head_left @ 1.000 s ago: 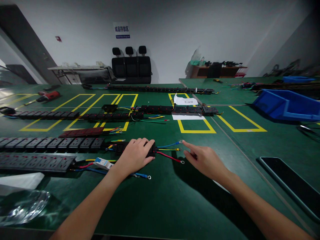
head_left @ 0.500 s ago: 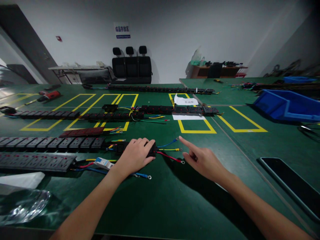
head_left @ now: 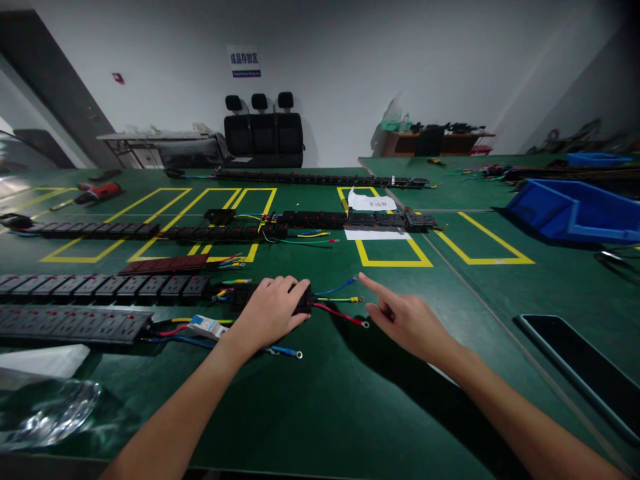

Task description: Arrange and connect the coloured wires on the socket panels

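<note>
My left hand (head_left: 275, 308) lies over a black socket module (head_left: 303, 299), its fingers wrapped on the far side and the thumb on the near side. Three wires with ring terminals come out of the module's right end: a blue wire (head_left: 336, 289), a yellow-green wire (head_left: 340, 299) and a red wire (head_left: 343, 315). My right hand (head_left: 403, 320) has its index finger stretched out, the fingertip at the blue wire's terminal; the other fingers are curled, with nothing visible in them. Left of the module lie black socket strips (head_left: 125, 287) and a small white breaker (head_left: 207, 327).
More socket strips (head_left: 320, 219) cross the green table (head_left: 310, 413) farther back, near white paper (head_left: 377, 234) and a dark red strip (head_left: 165, 264). A blue bin (head_left: 565, 217) and a phone (head_left: 575, 363) are at the right. A red power tool (head_left: 103, 193) and clear plastic (head_left: 45, 413) are at the left.
</note>
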The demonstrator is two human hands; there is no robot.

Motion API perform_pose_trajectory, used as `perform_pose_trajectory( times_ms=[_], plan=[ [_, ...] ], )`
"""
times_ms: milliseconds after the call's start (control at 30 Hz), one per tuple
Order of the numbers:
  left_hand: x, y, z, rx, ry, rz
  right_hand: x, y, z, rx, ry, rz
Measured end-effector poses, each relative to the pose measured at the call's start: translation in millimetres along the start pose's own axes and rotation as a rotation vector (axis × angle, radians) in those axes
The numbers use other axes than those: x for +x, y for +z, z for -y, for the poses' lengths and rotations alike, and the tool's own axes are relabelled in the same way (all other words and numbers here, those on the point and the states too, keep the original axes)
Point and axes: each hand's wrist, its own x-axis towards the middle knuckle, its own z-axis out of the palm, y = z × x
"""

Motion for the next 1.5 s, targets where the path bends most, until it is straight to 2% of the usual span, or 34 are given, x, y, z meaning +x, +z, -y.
perform_pose_trajectory(
  times_ms=[1500],
  plan=[
    [-0.6,0.4,0.6,0.018,-0.004,0.003,0.8,1.1,-3.9,-0.063,0.040,0.020]
  ],
)
